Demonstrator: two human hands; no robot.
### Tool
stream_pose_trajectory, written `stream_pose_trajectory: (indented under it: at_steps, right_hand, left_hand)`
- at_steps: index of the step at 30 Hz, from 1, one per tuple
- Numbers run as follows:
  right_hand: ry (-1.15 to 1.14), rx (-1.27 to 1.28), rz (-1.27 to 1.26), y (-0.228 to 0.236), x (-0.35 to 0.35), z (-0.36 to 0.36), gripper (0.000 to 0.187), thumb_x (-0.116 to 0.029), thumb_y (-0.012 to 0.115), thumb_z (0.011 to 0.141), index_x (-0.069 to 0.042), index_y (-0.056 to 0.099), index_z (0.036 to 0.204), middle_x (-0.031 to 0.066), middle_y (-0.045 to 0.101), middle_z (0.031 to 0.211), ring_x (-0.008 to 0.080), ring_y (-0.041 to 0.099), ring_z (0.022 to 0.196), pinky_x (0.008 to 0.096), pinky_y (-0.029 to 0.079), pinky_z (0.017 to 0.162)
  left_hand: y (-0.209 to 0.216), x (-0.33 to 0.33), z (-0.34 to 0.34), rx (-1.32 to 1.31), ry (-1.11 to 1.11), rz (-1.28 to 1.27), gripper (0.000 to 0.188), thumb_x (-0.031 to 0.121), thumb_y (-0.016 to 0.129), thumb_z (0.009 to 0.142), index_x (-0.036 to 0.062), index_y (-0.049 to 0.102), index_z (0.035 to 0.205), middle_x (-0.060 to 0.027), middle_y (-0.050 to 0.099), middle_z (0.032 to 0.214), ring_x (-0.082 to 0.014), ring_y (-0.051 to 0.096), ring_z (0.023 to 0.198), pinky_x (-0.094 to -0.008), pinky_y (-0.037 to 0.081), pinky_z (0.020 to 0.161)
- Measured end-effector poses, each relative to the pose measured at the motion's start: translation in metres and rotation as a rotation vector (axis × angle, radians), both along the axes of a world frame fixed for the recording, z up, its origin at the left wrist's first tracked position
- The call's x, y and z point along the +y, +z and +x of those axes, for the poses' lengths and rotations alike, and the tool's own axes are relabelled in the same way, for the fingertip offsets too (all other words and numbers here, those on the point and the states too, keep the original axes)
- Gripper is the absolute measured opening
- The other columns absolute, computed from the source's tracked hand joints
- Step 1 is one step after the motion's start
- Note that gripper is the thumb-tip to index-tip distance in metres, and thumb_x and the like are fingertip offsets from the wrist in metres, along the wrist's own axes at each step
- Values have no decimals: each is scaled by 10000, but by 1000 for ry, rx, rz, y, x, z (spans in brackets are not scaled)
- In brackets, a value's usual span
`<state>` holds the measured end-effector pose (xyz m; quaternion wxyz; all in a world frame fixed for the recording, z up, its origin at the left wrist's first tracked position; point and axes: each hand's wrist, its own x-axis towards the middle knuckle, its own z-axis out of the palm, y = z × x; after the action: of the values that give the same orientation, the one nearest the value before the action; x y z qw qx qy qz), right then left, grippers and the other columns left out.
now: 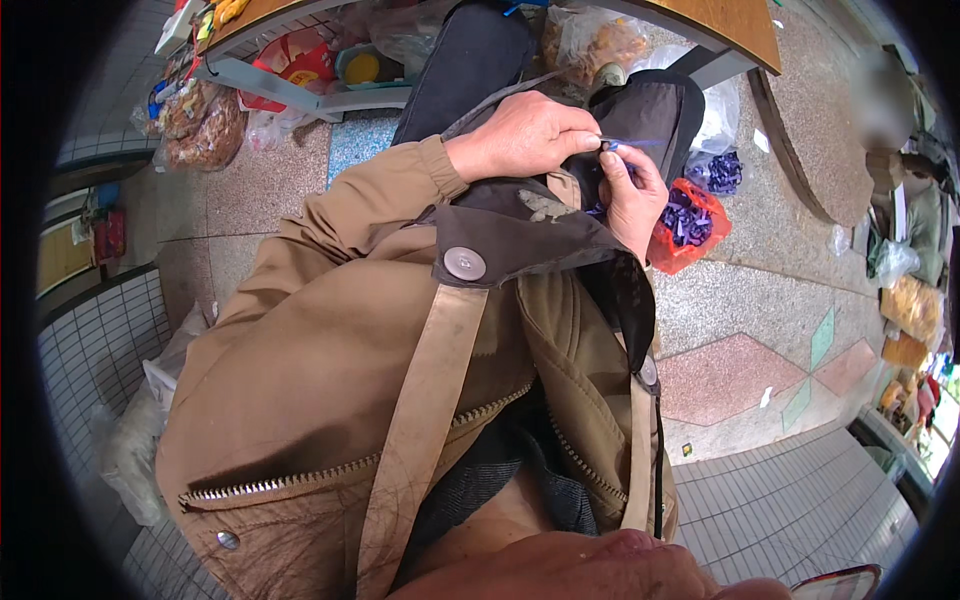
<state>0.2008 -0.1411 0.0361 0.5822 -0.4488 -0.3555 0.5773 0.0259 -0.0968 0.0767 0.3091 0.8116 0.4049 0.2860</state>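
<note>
Over my lap, my left hand (530,135) and my right hand (632,195) meet with their fingertips almost touching. Both are closed in a pinch around a thin blue-purple strip (632,143), whose end sticks out to the right. A small dark bit shows between the fingertips; its shape is too small to make out. Just beyond my right hand, a red plastic bag (712,250) lies open with several purple ribbon-like pieces (688,222) in it. More purple pieces (720,172) sit in a clear bag behind it. A dark apron (530,240) hangs beneath my wrists.
Ahead stands a wooden-topped table (735,30) with grey metal legs. Under it are a red bag (300,65), a yellow round thing (362,68) and a clear bag of orange-brown stuff (590,45). A stuffed plastic bag (200,125) rests at the left; a brown board (815,130) lies right.
</note>
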Motion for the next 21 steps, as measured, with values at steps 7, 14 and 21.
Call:
stream_pose_trajectory:
  at_steps: [7, 14, 21]
  right_hand:
    - [110, 406, -137, -3, 5, 10, 84, -75, 644, 875, -7, 615, 915, 4, 582, 775, 28, 387, 483, 201, 293, 425]
    - [173, 685, -218, -7, 12, 18, 137, -152, 578, 928, -15, 582, 935, 43, 584, 775, 56, 378, 463, 210, 308, 410]
    - [182, 727, -288, -1, 11, 13, 169, -165, 550, 944, -19, 571, 861, 31, 553, 739, 57, 370, 465, 216, 316, 417]
  left_hand:
    - [0, 0, -1, -66, 68, -202, 263, 264, 555, 918, 26, 653, 972, -112, 660, 725, -182, 660, 647, -298, 488, 592]
    - [-6, -5, -6, -35, 28, -159, 261, 263, 564, 909, 27, 644, 989, -108, 662, 752, -173, 658, 675, -302, 483, 604]
    - [-6, -8, -2, 18, 29, 3, 235, 250, 612, 865, 51, 652, 983, -138, 656, 790, -286, 645, 705, -335, 482, 604]
